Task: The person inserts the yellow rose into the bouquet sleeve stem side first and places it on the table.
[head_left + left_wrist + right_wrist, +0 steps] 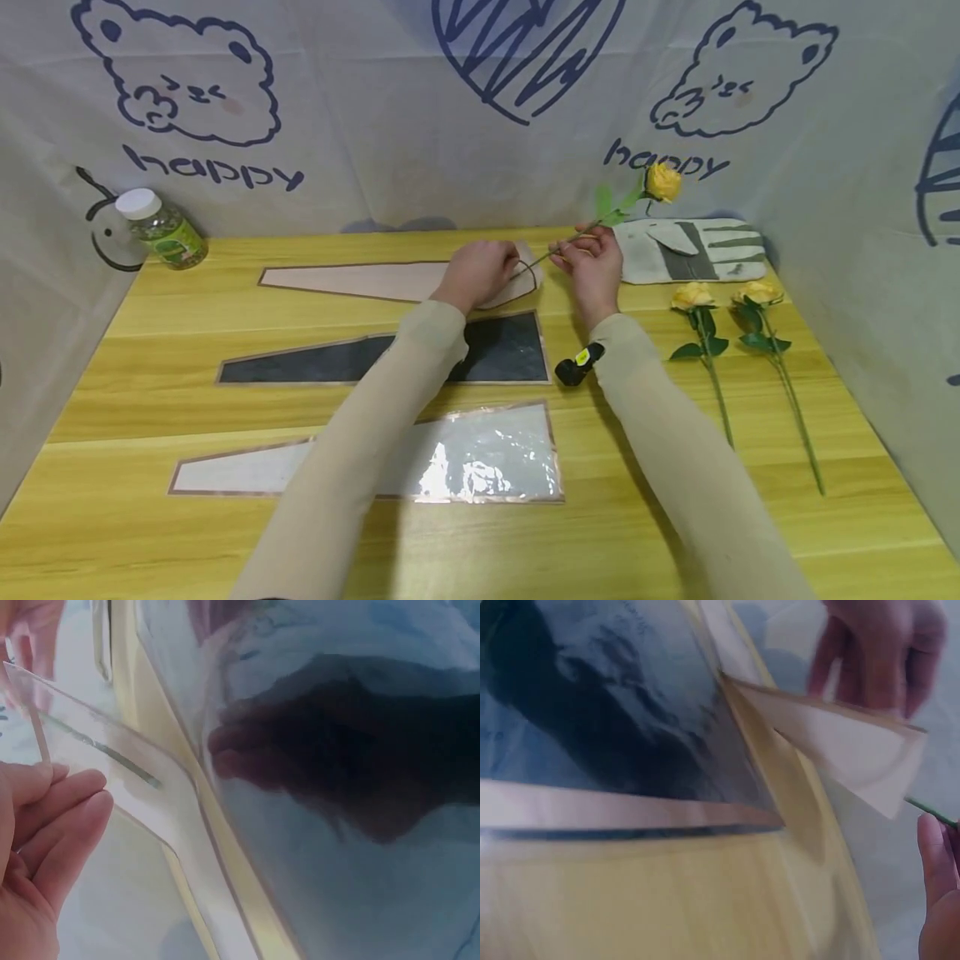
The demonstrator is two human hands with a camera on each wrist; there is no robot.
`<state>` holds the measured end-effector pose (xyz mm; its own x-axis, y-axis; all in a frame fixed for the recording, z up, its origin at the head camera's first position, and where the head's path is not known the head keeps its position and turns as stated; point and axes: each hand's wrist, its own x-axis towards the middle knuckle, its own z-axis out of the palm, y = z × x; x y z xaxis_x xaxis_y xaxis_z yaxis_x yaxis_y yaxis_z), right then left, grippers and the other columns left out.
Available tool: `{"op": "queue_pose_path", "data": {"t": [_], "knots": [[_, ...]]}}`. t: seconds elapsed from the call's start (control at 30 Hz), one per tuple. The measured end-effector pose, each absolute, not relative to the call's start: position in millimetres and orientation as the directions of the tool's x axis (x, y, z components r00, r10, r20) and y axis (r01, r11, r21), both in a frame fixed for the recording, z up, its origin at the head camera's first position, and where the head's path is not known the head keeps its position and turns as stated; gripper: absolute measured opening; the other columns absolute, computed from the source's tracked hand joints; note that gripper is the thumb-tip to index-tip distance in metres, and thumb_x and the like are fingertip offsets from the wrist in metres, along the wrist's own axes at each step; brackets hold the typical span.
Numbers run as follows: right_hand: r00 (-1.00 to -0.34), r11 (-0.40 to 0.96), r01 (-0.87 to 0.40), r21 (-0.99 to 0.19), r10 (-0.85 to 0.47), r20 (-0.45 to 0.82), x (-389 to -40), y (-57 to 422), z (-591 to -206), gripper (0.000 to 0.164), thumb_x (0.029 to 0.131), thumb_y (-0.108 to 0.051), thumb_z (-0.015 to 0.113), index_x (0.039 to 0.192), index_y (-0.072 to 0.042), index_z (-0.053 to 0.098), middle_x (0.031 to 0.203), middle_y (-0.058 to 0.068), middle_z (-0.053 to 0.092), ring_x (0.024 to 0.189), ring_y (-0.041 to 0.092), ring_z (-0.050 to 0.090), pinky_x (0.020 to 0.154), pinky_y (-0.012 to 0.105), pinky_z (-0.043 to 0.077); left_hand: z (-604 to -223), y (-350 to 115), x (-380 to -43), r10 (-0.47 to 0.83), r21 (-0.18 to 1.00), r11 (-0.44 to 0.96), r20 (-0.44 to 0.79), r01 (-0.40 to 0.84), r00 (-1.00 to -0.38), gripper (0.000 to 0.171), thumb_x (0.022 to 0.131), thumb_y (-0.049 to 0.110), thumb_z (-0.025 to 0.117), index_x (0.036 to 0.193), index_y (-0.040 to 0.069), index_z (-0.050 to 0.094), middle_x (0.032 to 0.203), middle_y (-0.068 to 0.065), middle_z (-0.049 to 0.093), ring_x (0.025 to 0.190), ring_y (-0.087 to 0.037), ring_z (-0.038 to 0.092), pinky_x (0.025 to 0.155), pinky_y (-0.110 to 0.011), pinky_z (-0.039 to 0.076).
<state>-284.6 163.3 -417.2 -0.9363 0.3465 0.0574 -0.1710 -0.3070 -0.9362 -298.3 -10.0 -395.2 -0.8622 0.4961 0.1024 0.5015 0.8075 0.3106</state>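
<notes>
A pale pink, tapered flower sleeve (360, 279) lies at the back of the table, its wide end lifted. My left hand (480, 271) pinches the rim of that wide end. With my right hand (594, 265) I hold the stem of a yellow rose (663, 182), bloom up and to the right. Through the clear film in the left wrist view, the lower stem (120, 757) shows inside the sleeve. In front lie a black sleeve (502, 350) and a white, glossy sleeve (502, 454). Two more yellow roses (692, 296) (759, 293) rest at the right.
A white and grey work glove (693, 250) lies behind the roses, close to my right hand. A jar with a white lid (163, 229) stands at the back left corner. Printed cloth (360, 108) hangs along the back and sides of the wooden table (480, 554).
</notes>
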Motion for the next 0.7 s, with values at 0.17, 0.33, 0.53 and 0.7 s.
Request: {"op": "queue_pose_path", "data": {"t": [0.17, 0.33, 0.53, 0.7], "knots": [[-0.955, -0.311, -0.116, -0.943, 0.296, 0.019, -283.1, 161.7, -412.6, 0.015, 0.096, 0.005, 0.058, 0.109, 0.01, 0.057, 0.094, 0.018, 0.064, 0.092, 0.028, 0.069, 0.082, 0.038, 0.055, -394.0, -7.6, -296.5, 0.469, 0.317, 0.817, 0.122, 0.482, -0.875, 0.024, 0.103, 0.019, 0.052, 0.11, 0.011, 0.073, 0.1, -0.004, 0.071, 0.083, -0.018, 0.064, 0.077, -0.035, 0.051], [-0.949, -0.344, -0.136, -0.929, 0.313, 0.023, -281.7, 167.4, -407.6, 0.024, 0.101, -0.01, 0.056, 0.109, 0.012, 0.062, 0.102, 0.025, 0.064, 0.089, 0.027, 0.067, 0.085, 0.038, 0.054, -396.1, -10.4, -295.9, 0.448, 0.314, 0.829, 0.123, 0.463, -0.886, 0.024, 0.103, 0.02, 0.052, 0.111, 0.011, 0.073, 0.102, -0.004, 0.071, 0.083, -0.018, 0.064, 0.077, -0.035, 0.051], [-0.933, -0.378, -0.172, -0.91, 0.359, 0.027, -281.5, 172.4, -409.8, 0.014, 0.096, 0.002, 0.061, 0.109, 0.006, 0.059, 0.101, 0.023, 0.066, 0.091, 0.03, 0.069, 0.082, 0.039, 0.055, -398.1, -11.9, -294.5, 0.462, 0.327, 0.81, 0.155, 0.487, -0.873, 0.025, 0.103, 0.019, 0.052, 0.11, 0.01, 0.074, 0.099, -0.005, 0.071, 0.081, -0.018, 0.065, 0.077, -0.035, 0.052], [-0.942, -0.474, -0.15, -0.867, 0.335, -0.02, -281.1, 169.3, -411.7, 0.017, 0.093, 0.006, 0.062, 0.108, 0.011, 0.055, 0.106, 0.028, 0.065, 0.096, 0.032, 0.069, 0.082, 0.04, 0.055, -396.0, -9.9, -293.3, 0.453, 0.338, 0.808, 0.168, 0.483, -0.875, 0.024, 0.102, 0.02, 0.054, 0.109, 0.009, 0.074, 0.099, -0.005, 0.072, 0.083, -0.019, 0.066, 0.078, -0.036, 0.053]]}}
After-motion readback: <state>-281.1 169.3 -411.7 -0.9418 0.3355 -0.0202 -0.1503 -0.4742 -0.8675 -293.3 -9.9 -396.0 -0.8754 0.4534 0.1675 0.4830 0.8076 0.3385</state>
